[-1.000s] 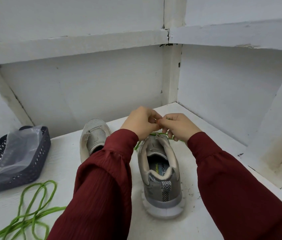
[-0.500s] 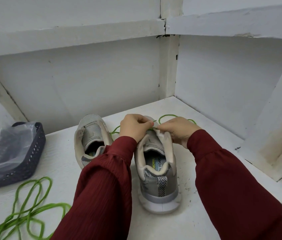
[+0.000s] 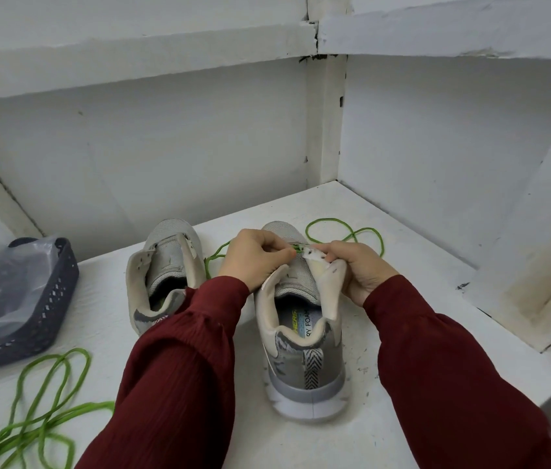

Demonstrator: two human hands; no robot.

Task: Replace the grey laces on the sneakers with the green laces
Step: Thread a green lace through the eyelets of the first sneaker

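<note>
Two grey sneakers stand on the white shelf, heels toward me. On the right sneaker (image 3: 301, 350), my left hand (image 3: 253, 258) pinches the end of a green lace (image 3: 345, 228) at an eyelet. My right hand (image 3: 358, 269) grips that sneaker's right eyelet flap and folds it outward. The lace trails in loops behind the shoe on the right and also to its left. The left sneaker (image 3: 165, 265) stands unlaced, tongue open. A second green lace (image 3: 47, 401) lies in loose loops at the front left.
A dark plastic basket (image 3: 47, 299) holding a clear plastic bag (image 3: 6, 286) sits at the left edge. White walls close the shelf at the back and right, with a slanted white beam (image 3: 538, 248) on the right.
Both hands have come down from above the toe to the right sneaker's eyelets. The green lace now lies looped on the shelf behind the shoe, and the right flap is folded outward.
</note>
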